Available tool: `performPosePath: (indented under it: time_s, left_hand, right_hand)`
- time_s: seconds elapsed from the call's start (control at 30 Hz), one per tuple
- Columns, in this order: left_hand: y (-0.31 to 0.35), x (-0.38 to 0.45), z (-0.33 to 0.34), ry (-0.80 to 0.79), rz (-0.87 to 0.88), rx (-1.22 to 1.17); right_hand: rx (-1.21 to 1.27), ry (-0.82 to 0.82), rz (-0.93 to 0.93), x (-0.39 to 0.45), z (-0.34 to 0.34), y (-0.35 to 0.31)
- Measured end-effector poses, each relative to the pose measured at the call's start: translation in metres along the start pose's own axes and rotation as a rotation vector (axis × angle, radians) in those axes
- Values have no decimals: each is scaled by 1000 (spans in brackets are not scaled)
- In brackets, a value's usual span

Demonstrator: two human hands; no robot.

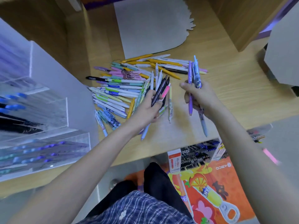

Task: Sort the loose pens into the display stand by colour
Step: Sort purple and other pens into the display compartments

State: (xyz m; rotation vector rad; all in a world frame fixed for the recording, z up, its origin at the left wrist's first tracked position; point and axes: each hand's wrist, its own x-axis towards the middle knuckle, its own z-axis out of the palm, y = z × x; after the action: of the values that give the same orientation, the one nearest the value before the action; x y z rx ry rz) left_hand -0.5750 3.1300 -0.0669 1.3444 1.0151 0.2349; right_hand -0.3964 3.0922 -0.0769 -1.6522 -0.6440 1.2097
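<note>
While curled round a fanned bundle of mixed pens (159,92) — dark, white and one pink-clipped — left hand (148,109) hovering over light wooden bench (226,101), fingers (159,103) closed tight on the barrels. Just to the right, and apart from it, right hand (198,96) raised at like height, its fingers gripping a small bunch of purple and pale-blue pens (195,75), tips pointing up and away, one lilac barrel and one grey-blue barrel hanging below the palm. Beyond and to the left of the left fingers, a loose heap of pens (116,92) spread flat on the bench: white with blue and green clips, pink, mint, one black. Farther off, between and beyond both hands, a cluster of yellow and white pens (161,63), lying roughly crosswise. Well to the left of the left fingers, tiered clear acrylic display stand (64,110), its stepped compartments holding blue, dark and purple pens lying lengthwise. Past the yellow cluster, a grey cardboard sheet (150,25) lying flat. Below the bench edge, near the right forearm, an orange printed carton (215,183) stocked with clipped pens.
</note>
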Motion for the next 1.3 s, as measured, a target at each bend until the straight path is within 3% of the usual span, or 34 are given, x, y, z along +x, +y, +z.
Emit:
performPosePath:
  time_s: [0.13,0.27,0.4,0.5,0.63,0.77,0.97,1.3]
  left_hand:
    - [2,-50,-44,48,218,126]
    - [2,-99,-87,215,435,393]
    - [-12,-160,-140,361,486,516]
    - [-40,-219,-188,426,514,522]
    - [-101,-318,-260,606,428,491]
    - [-160,-396,-322,854,355,437]
    - [-213,-438,-397,1176,280,183]
    - [-215,-432,-476,1124,274,143]
  right_hand:
    - [131,-108,-95,-35,58,-45]
    - [19,-180,-233,-70,126,-81]
    - [-24,-216,-327,-112,196,-95]
    - [120,-205,-333,-144,252,-96]
    - [242,-163,-369,-186,328,-90]
    - [37,-199,-495,-224,415,-68]
    - [-373,-222,-725,-237,530,-42]
    - [-749,-224,-924,-217,631,-31]
